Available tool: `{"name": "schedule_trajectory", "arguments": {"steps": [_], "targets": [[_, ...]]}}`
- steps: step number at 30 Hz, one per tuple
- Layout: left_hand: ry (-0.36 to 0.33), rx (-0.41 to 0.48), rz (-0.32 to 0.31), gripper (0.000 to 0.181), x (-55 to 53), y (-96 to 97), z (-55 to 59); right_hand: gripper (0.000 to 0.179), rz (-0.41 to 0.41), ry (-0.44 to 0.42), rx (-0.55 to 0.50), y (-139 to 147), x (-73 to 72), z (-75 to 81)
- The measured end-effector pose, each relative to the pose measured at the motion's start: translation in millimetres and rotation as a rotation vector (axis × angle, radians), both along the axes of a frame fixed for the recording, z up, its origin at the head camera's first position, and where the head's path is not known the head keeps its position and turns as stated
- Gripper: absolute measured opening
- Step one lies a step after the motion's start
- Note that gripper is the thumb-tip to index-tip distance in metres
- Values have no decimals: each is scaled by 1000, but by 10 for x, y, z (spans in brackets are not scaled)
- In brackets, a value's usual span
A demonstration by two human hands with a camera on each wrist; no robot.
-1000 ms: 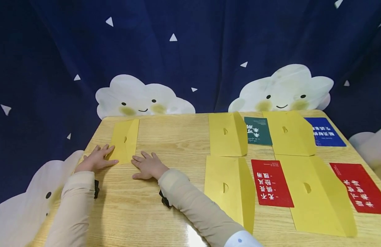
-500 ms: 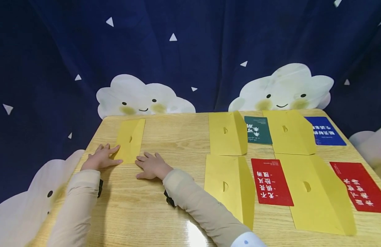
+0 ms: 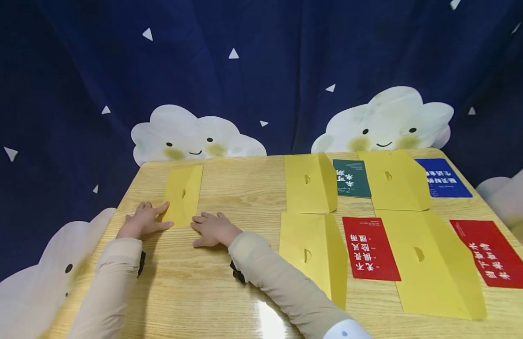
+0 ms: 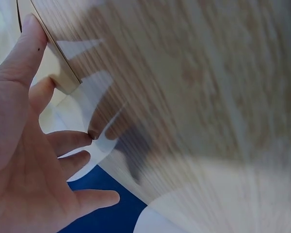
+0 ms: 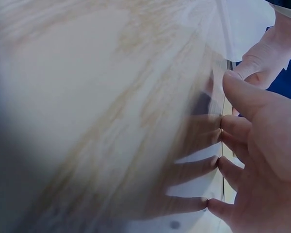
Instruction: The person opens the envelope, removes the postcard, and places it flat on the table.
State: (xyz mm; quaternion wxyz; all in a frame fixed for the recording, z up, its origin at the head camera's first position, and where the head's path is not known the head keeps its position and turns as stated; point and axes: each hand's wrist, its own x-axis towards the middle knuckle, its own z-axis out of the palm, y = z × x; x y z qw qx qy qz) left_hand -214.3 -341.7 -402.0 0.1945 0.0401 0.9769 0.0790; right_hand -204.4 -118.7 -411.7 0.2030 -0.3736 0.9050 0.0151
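Observation:
At the far left of the table lies a yellow envelope (image 3: 183, 197), flap side up, with a small half-round tab in its flap. My left hand (image 3: 144, 220) is at its near left corner, where thumb and index finger touch its edges and the other fingers are spread. In the left wrist view, the thumb (image 4: 33, 39) rests against the envelope's edge. My right hand (image 3: 214, 229) lies palm down by the near right corner, fingers extended. Its fingertips are at the table surface in the right wrist view; whether they touch the envelope I cannot tell.
Several larger yellow envelopes (image 3: 314, 254) lie in two rows on the right of the wooden table (image 3: 240, 188). Beside them lie a green card (image 3: 352, 178), a blue card (image 3: 445, 179) and two red cards (image 3: 371, 248). A dark blue curtain (image 3: 265, 70) hangs behind.
The small yellow envelope has slid a short way to the right across the table. Both hands have shifted right along with it. The other envelopes and the cards lie as before.

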Motion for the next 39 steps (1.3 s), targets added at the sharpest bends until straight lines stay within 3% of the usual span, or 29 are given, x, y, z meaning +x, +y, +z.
{"name": "schedule_trajectory", "arguments": {"steps": [24, 39], "targets": [[11, -66, -8, 85, 87, 264, 34, 63, 27, -122, -3, 240, -9, 86], [5, -95, -30, 84, 119, 340, 60, 62, 29, -107, 14, 280, 19, 74]]}}
